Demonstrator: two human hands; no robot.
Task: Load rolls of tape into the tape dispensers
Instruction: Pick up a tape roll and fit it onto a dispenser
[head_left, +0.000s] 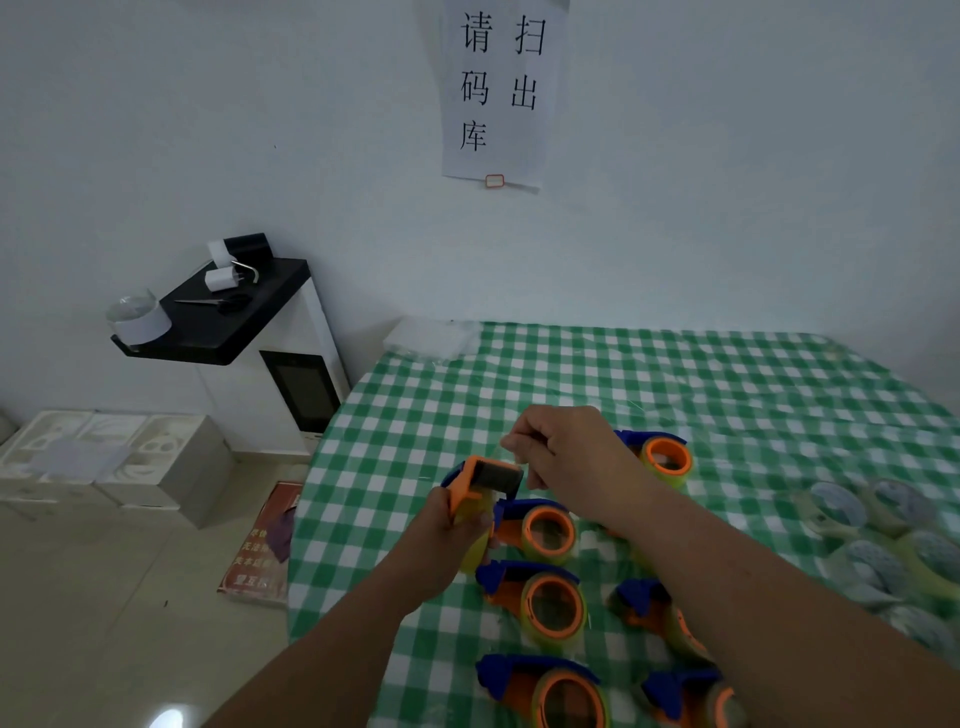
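My left hand (451, 530) grips an orange and blue tape dispenser (485, 477) with a yellowish roll in it, held above the green checked table (727, 384). My right hand (558, 447) is just right of the dispenser's front end and pinches what looks like the clear tape end; the tape itself is hard to see. Several loaded dispensers (540, 527) lie on the table below and right of my hands. Several loose tape rolls (878, 530) sit at the right edge.
A clear plastic sheet (431, 338) lies at the table's far left corner. Left of the table stands a white cabinet with a black top (228, 317) holding scissors and rolls. White foam boxes (104, 457) sit on the floor. A paper sign (498, 93) hangs on the wall.
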